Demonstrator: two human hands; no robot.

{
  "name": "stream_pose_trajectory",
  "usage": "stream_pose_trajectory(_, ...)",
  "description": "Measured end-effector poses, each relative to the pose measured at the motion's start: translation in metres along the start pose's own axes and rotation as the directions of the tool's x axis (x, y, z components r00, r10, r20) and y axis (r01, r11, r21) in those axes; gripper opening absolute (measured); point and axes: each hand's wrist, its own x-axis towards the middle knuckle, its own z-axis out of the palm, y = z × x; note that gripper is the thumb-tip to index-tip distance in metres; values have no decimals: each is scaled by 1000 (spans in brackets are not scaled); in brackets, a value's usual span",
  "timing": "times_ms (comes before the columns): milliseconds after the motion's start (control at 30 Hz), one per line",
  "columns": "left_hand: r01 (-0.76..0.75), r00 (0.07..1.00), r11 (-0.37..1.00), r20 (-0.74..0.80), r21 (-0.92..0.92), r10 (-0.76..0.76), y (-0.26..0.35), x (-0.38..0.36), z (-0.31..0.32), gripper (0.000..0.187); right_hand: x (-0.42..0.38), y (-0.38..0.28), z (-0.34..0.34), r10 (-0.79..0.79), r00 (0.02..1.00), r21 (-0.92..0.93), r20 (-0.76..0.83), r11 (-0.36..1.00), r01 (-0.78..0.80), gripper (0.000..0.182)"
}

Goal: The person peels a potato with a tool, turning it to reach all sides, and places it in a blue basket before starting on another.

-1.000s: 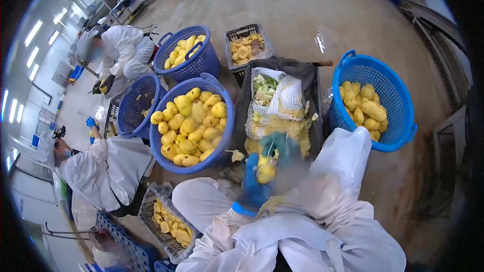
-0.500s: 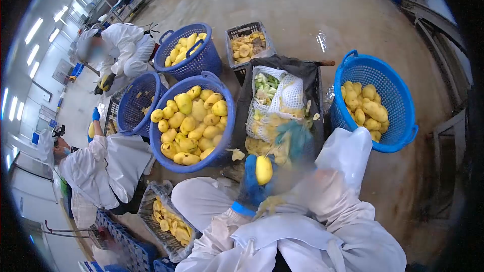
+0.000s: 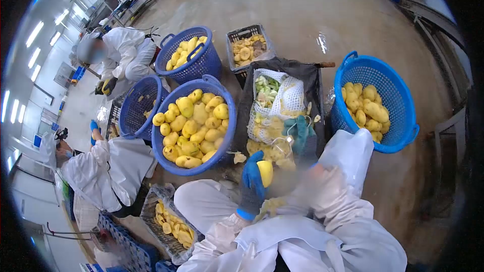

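Note:
My left hand, in a blue glove, is wrapped round a yellow mango above my lap. In a teal glove, my right hand is closed over the black-lined crate, apart from the mango. A thin, pale wire-framed tool, seemingly a peeler, sticks out of its fingers. Below it lie yellow peelings, white foam netting and green-white scraps. A blur hides part of my right forearm.
Left is a blue basket of whole mangoes; right, another blue basket with peeled ones. Behind stand a basket of yellow fruit and a scrap crate. A crate of cut pieces is near my left knee. Two co-workers sit left.
My right hand has moved slightly up and right, away from the mango, and shows more sharply. The mango has turned and shifted a little lower in my left hand.

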Motion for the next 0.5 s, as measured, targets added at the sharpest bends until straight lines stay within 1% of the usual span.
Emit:
stream_pose_trajectory(67,-76,997,986,3,150,76,8,-3,-1,42,-18,-2,10,-93,982,-149,163,982,117,34)
stream_pose_trajectory(100,-123,992,968,7,219,124,12,-1,1,42,-24,-5,18,-137,958,-214,252,957,194,34)
stream_pose_trajectory(133,-174,984,941,14,289,177,14,3,1,44,-32,-16,28,85,982,-169,171,984,-56,33)
stream_pose_trajectory(200,-261,961,865,35,430,273,16,5,-2,49,-3,13,-3,-25,997,-132,78,991,35,34)
stream_pose_trajectory(233,-176,984,955,60,240,167,7,4,-5,53,-1,9,-5,-22,998,-66,64,997,27,37)
stream_pose_trajectory(267,-67,992,997,105,44,62,-5,1,-7,59,-1,-2,-1,-20,999,1,51,1000,20,40)
stream_pose_trajectory(300,69,984,986,173,-151,-43,-16,-8,-9,65,-13,-8,2,-26,993,-28,116,999,29,41)
stream_pose_trajectory(333,-183,980,967,117,178,164,-11,-8,-13,69,-30,-14,12,-30,984,-58,173,997,41,42)
stream_pose_trajectory(367,-190,976,975,131,114,175,-18,-10,-9,70,-38,-16,19,-48,971,-85,233,994,70,44)
stream_pose_trajectory(433,-203,966,979,163,-8,201,-37,-14,-5,71,-35,7,14,-127,931,-145,343,972,186,46)
stream_pose_trajectory(467,-199,970,976,163,89,182,-18,-9,-4,72,-28,11,11,-128,940,-148,316,972,182,44)
stream_pose_trajectory(500,-73,983,994,163,-83,86,-20,-13,-2,72,-20,14,7,-127,947,-151,295,972,178,42)
